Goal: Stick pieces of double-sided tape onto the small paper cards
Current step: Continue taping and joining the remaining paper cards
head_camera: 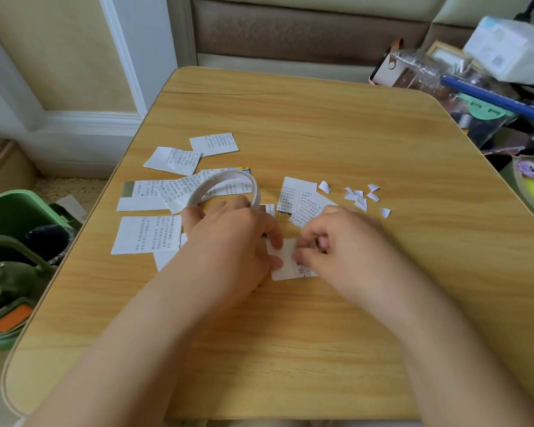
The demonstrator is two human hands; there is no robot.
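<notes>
A small card (pixel 285 260) is pinned to the surface (pixel 321 334) under the left hand (pixel 238 241) fingertips; the right hand (pixel 336 241), blurred, seems pinched at the card's right edge, probably pressing tape or peeling backing. A tape roll (pixel 228 188) stands behind the card. Left of the roll, printed cards (pixel 148 234) are judged untaped; to its right lie curled white scraps (pixel 359 197), judged peeled backing, suggesting several pieces done. Many cards remain.
</notes>
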